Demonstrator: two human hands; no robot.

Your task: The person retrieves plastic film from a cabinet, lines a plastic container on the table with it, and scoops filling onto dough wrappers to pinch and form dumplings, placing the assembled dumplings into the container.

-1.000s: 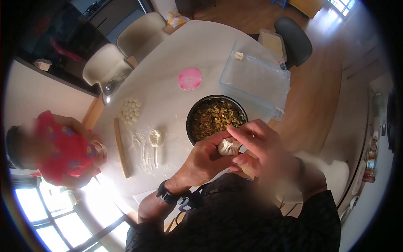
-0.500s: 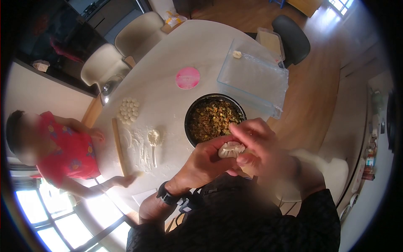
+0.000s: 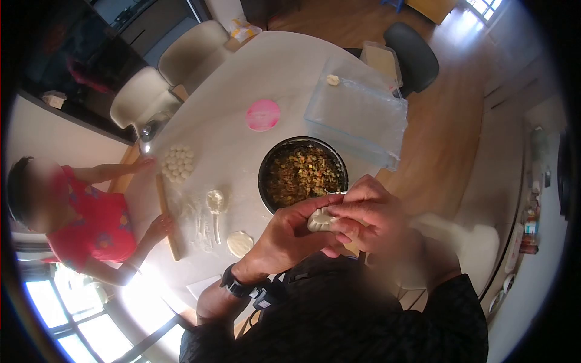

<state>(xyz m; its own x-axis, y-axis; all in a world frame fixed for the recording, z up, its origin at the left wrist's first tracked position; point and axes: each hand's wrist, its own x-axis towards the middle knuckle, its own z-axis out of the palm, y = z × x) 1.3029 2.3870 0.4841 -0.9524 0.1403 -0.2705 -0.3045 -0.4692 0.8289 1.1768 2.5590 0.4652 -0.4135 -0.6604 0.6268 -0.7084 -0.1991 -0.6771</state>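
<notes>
Between my two hands is a pleated dough bun (image 3: pixel 319 220), held just in front of the filling bowl. My left hand (image 3: pixel 287 235) cradles it from the left, fingers wrapped round its side. The fingers of my right hand (image 3: pixel 366 219) pinch the dough at its right edge. Just beyond my fingers stands a dark round bowl (image 3: pixel 264 181) of chopped filling (image 3: pixel 305 175). A flat round dough wrapper (image 3: pixel 240 244) lies on the table left of my left wrist.
Across the left side, a person in red (image 3: pixel 100 224) has a hand on a rolling pin (image 3: pixel 168 218). Nearby are several dough balls (image 3: pixel 178 163) and a floury spoon (image 3: pixel 215 202). A pink disc (image 3: pixel 262 115) and a clear tray (image 3: pixel 357 115) with one dough piece (image 3: pixel 332 80) lie farther back.
A flat wrapper now lies by my left wrist. The other person's near hand has drawn back to the rolling pin, the far one toward the dough balls. My right fingers have closed onto the bun.
</notes>
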